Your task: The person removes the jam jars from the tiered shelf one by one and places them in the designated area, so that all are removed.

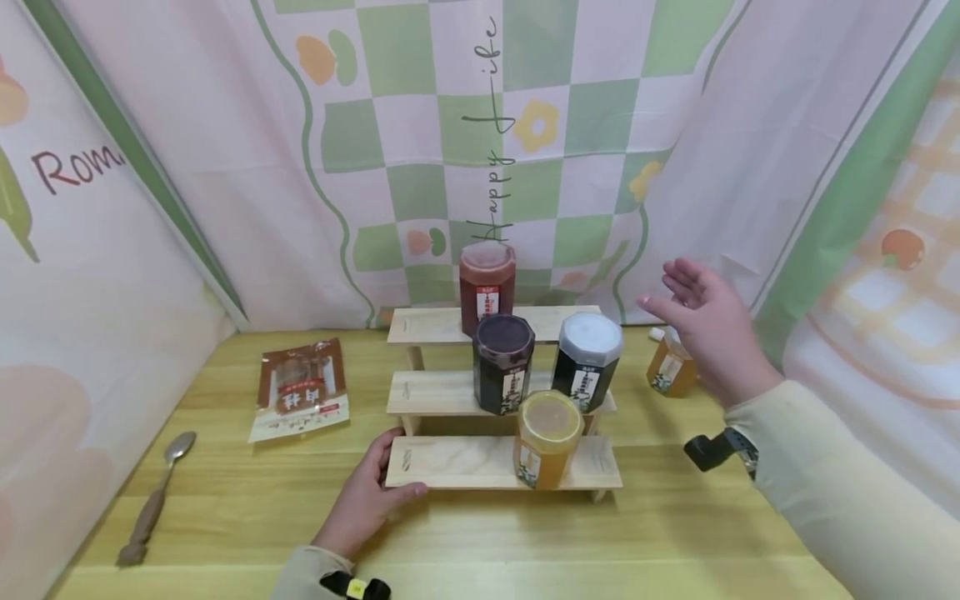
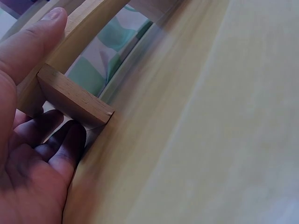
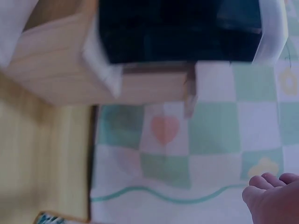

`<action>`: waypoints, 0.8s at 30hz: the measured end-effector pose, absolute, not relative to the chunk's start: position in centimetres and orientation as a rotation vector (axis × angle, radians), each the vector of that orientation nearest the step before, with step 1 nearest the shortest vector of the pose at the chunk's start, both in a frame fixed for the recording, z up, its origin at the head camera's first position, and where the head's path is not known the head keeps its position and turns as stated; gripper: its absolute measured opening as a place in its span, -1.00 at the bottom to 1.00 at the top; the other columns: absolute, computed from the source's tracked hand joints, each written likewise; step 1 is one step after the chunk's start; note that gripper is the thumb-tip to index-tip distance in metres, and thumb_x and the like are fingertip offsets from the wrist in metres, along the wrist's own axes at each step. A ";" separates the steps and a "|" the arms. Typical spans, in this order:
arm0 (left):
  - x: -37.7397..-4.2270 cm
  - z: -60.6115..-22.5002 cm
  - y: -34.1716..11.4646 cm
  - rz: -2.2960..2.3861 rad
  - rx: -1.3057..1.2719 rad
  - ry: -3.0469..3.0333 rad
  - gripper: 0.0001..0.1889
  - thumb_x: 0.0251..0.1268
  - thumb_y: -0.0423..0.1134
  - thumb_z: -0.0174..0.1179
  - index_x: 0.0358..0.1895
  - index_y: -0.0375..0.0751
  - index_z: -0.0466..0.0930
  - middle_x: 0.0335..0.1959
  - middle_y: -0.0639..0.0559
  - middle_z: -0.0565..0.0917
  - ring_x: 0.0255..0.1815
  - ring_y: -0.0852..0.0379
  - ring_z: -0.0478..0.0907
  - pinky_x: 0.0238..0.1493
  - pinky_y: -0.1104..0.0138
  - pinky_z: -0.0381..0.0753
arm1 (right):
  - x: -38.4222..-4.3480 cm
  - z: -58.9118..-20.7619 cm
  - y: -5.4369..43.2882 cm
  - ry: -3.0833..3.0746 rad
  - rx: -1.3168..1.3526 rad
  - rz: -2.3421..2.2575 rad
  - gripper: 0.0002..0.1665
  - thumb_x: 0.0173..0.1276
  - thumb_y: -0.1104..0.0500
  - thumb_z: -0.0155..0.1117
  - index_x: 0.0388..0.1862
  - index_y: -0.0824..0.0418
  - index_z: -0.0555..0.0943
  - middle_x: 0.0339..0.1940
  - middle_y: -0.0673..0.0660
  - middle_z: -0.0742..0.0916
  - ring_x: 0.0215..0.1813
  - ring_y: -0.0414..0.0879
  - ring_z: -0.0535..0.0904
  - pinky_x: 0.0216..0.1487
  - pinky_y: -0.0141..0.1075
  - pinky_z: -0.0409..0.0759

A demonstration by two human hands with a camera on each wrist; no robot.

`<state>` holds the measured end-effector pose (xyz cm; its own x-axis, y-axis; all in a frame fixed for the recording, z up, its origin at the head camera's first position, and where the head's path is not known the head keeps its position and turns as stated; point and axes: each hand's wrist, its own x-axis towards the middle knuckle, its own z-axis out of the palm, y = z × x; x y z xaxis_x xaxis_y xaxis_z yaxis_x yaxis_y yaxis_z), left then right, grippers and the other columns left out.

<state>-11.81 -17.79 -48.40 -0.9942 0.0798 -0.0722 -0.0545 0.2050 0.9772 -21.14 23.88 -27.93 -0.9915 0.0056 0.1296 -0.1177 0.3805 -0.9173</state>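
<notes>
A three-tier wooden stand (image 1: 457,462) holds several honey-style jars. My left hand (image 1: 367,496) grips its lowest tier at the left end, thumb along the front edge and fingers by the end support (image 2: 74,95). A red jar (image 1: 487,292) is on the top tier. On the middle one stand a dark jar (image 1: 502,371) and a black jar with a white lid (image 1: 588,362). An amber jar (image 1: 550,442) sits on the bottom tier. My right hand (image 1: 712,333) is raised with nothing in it, beside another amber jar (image 1: 671,373), which it partly hides in the head view.
On the table's left side lie a brown-and-clear food pouch (image 1: 302,390) and a spoon (image 1: 155,500). A small white object (image 1: 657,334) is near the right-hand amber jar. Patterned cloth (image 1: 420,125) hangs behind the stand and along both sides.
</notes>
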 end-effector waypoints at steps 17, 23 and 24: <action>-11.7 -48.1 -17.8 1.882 0.033 2.385 0.08 -0.08 -0.14 0.58 0.55 -0.20 0.13 0.35 -0.19 0.50 0.24 -0.12 0.52 0.28 0.00 0.50 | -21.5 -24.7 18.1 -2.564 0.316 1.722 0.13 0.36 -0.01 0.42 0.65 0.20 -0.07 0.63 0.14 0.20 0.60 0.01 0.12 0.56 -0.07 0.14; -11.7 -48.3 -17.8 1.881 0.034 2.401 0.06 -0.08 -0.17 0.58 0.54 -0.18 0.15 0.33 -0.17 0.52 0.22 -0.10 0.54 0.28 0.01 0.50 | -22.4 -24.2 16.5 -2.579 0.386 1.783 0.13 0.34 -0.01 0.43 0.64 0.26 -0.04 0.61 0.20 0.24 0.58 0.05 0.17 0.55 -0.07 0.17; -11.7 -48.4 -17.8 1.882 0.034 2.402 0.06 -0.08 -0.17 0.58 0.54 -0.17 0.15 0.33 -0.16 0.52 0.22 -0.09 0.54 0.28 0.01 0.50 | -22.5 -24.2 16.2 -2.581 0.398 1.799 0.11 0.35 0.02 0.43 0.63 0.26 -0.04 0.61 0.20 0.24 0.58 0.06 0.17 0.55 -0.07 0.18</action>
<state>-11.72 -17.82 -48.39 -0.9957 0.0730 -0.0571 -0.0380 0.2405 0.9699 -22.53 16.18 -24.20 -0.9680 -0.2211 0.1184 -0.1877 0.3252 -0.9268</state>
